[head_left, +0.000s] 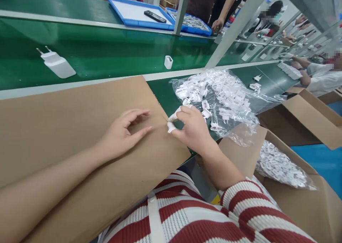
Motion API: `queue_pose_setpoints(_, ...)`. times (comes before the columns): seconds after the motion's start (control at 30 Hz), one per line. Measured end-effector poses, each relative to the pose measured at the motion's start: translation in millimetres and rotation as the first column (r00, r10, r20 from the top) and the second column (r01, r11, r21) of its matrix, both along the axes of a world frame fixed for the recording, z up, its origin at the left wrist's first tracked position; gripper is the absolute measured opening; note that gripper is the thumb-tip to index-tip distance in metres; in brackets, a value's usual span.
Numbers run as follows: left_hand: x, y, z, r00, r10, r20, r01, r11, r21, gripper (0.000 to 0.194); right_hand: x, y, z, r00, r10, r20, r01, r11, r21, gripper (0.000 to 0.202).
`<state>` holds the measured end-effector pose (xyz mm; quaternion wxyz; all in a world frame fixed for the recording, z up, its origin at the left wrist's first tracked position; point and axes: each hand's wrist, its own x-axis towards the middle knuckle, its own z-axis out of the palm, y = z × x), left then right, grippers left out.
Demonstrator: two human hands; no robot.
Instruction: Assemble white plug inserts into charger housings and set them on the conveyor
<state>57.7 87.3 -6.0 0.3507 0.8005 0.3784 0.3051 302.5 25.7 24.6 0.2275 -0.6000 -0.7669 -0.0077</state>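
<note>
My left hand [128, 132] rests over the brown cardboard sheet [80, 118], its fingers and thumb curved apart with nothing between them. White coverings wrap the thumb and a finger of my right hand [191, 127], which is at the sheet's right edge. Those two fingertips nearly meet; whether a small thing is between them cannot be made out. Just beyond my right hand lies a clear plastic bag [219, 93] full of white plug parts, with a few loose parts [205, 109] at its near side.
On the green belt are a white plug adapter [60, 65] and a small white housing [168, 62]. Behind stand blue trays [141, 13], one holding a black device [155, 16]. Open cartons [301, 171] are at the right. A metal post [235, 25] rises beyond the bag. Other people work farther off.
</note>
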Motion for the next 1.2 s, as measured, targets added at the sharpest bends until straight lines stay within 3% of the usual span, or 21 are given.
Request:
queue_pose_setpoints(0.1, 2, -5, -3.5, 0.991, -0.063, 0.121, 0.085, 0.979, -0.183, 0.046, -18, -2, -7.3, 0.984, 0.133, -0.119, -0.135, 0.991, -0.007, 0.004)
queue_pose_setpoints(0.23, -1, -5, 1.0, 0.995, 0.011, 0.095, 0.017, 0.956, -0.294, 0.025, -30, -1, -21.8, 0.97, 0.193, -0.15, -0.203, 0.978, -0.055, 0.004)
queue_pose_setpoints(0.4, -2, 0, 8.3, 0.975, 0.174, 0.14, -0.087, 0.873, -0.48, 0.024, -29, 4, -32.3, 0.951, 0.153, -0.269, -0.176, 0.982, -0.064, 0.011)
queue_pose_setpoints(0.53, -1, 2, 11.0, 0.971, 0.201, 0.127, -0.104, 0.842, -0.529, 0.025, -26, 5, -36.8, 0.941, 0.155, -0.301, -0.175, 0.984, -0.04, 0.008)
queue_pose_setpoints(0.7, 0, 0, 10.4, 0.964, 0.173, 0.202, -0.066, 0.892, -0.448, 0.023, -26, 5, -40.1, 0.919, 0.22, -0.328, -0.194, 0.975, 0.113, 0.006)
queue_pose_setpoints(0.9, -1, -2, 4.8, 0.968, 0.012, 0.25, 0.037, 0.982, -0.187, 0.001, -28, 4, -39.0, 0.908, 0.21, -0.362, -0.147, 0.97, 0.195, 0.005)
queue_pose_setpoints(1.2, 0, -5, 0.2, 0.967, -0.06, 0.248, 0.045, 0.997, 0.067, 0.009, -29, 4, -37.5, 0.888, 0.228, -0.399, -0.115, 0.95, 0.289, 0.007)
